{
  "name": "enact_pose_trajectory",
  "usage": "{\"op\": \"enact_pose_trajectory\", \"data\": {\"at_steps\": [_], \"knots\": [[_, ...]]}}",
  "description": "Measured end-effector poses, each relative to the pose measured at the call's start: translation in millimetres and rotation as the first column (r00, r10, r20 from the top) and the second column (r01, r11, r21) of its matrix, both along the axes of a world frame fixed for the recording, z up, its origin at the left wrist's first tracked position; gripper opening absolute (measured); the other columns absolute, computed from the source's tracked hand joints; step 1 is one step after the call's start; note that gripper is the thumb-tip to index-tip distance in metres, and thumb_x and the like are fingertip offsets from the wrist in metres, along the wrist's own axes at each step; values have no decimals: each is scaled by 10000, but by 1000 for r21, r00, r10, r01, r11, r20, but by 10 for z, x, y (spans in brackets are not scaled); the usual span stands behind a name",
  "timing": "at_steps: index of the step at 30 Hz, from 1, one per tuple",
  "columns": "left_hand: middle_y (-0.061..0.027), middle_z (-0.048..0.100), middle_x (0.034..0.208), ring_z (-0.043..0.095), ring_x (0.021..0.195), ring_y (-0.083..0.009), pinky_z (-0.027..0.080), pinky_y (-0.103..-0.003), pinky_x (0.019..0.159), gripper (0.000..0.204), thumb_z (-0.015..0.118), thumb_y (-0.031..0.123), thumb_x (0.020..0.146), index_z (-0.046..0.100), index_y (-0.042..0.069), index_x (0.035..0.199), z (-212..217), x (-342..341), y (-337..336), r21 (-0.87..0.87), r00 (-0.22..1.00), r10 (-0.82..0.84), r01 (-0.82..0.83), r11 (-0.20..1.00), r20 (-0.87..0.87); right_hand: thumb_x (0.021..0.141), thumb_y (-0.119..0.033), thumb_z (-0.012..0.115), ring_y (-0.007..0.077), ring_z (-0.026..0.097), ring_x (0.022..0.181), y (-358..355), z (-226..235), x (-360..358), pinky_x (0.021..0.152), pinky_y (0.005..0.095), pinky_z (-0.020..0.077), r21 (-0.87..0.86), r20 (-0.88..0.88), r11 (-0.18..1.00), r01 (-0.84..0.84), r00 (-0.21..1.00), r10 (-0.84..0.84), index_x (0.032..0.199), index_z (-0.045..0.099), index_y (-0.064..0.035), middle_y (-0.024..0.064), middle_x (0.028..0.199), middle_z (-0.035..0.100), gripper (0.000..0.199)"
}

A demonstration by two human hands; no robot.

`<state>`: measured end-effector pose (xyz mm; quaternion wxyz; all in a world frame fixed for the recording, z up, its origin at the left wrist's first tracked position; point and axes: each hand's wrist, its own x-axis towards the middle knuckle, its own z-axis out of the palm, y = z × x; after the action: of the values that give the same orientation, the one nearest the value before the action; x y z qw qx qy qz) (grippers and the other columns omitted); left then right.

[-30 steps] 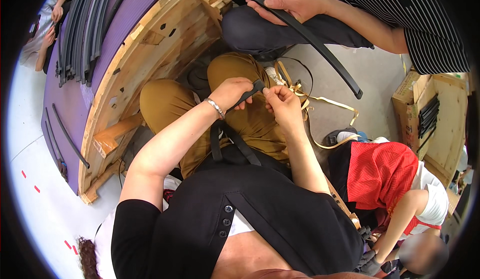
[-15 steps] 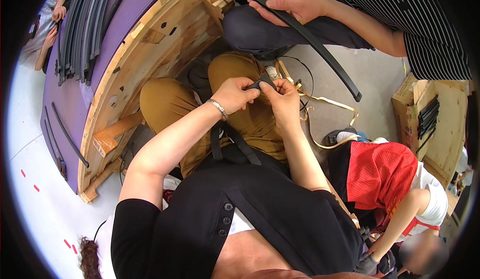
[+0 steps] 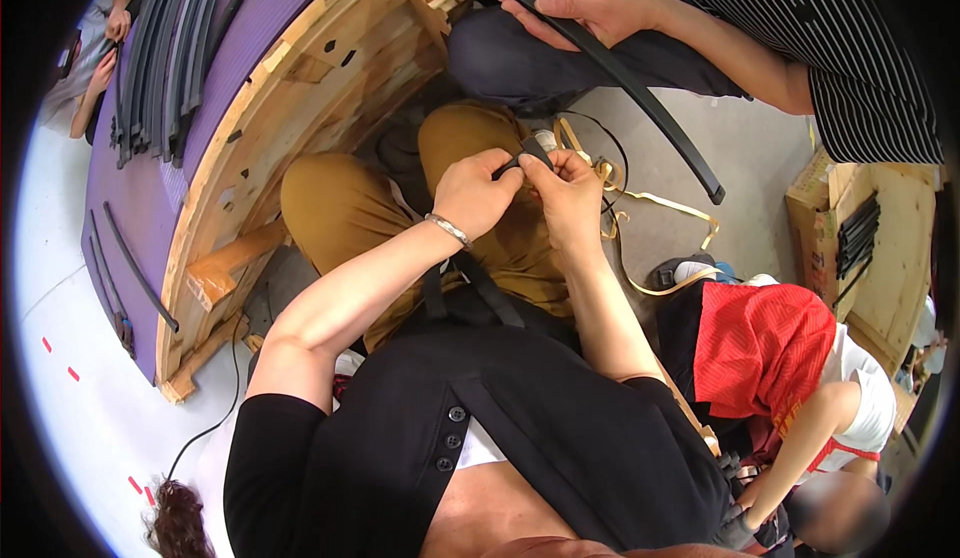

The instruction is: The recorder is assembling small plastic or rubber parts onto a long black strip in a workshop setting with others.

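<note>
Above my knees, my left hand (image 3: 474,196) and my right hand (image 3: 571,203) are close together. Both have their fingers closed on a black strip (image 3: 537,147); only a short, bent-looking stretch shows between and just beyond the fingertips. My fingers hide most of it, and its full length cannot be made out. Just beyond my hands, a co-worker's hand (image 3: 600,16) holds a long black strip (image 3: 640,90) that slants down to the right.
A purple mat (image 3: 140,223) covers a wooden bench (image 3: 300,78) on my left, with several black strips (image 3: 165,58) on it. Yellow straps (image 3: 672,205) and a black cord lie on the floor. A person in red (image 3: 760,348) bends at my right near a wooden box (image 3: 895,268).
My left hand has turned slightly and shifted a little, its wrist moving right and down. The black strip stays between both hands. The co-worker's hand is nearly still.
</note>
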<state>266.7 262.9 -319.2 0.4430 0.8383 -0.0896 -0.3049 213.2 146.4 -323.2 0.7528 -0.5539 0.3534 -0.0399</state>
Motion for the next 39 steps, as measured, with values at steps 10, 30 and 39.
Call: {"op": "enact_pose_trajectory", "data": {"at_steps": [10, 30, 39], "knots": [[-42, 556, 589, 524, 500, -114, 408, -259, 483, 240, 535, 256, 826, 579, 23, 856, -114, -54, 76, 22, 996, -51, 53, 998, -79, 750, -94, 684, 41, 468, 530, -81, -104, -64, 503, 165, 388, 256, -54, 966, -45, 997, 61, 748, 528, -67, -30, 635, 530, 158], [-28, 556, 621, 499, 469, -93, 399, -231, 456, 256, 530, 270, 844, 558, 16, 855, -89, 17, 72, -8, 958, -87, 88, 996, -273, 760, -137, 694, 48, 508, 569, -183, -161, -79, 551, 187, 429, 395, -74, 914, -92, 989, 131, 795, 559, -89, -33, 662, 558, 148], [-29, 549, 606, 489, 451, -92, 387, -225, 441, 250, 530, 262, 837, 560, 14, 837, -93, 18, 71, -33, 956, -51, 44, 999, -287, 757, -142, 699, 49, 505, 559, -173, -198, -69, 537, 183, 424, 389, -75, 916, -92, 989, 131, 793, 553, -92, -36, 660, 560, 159]]}}
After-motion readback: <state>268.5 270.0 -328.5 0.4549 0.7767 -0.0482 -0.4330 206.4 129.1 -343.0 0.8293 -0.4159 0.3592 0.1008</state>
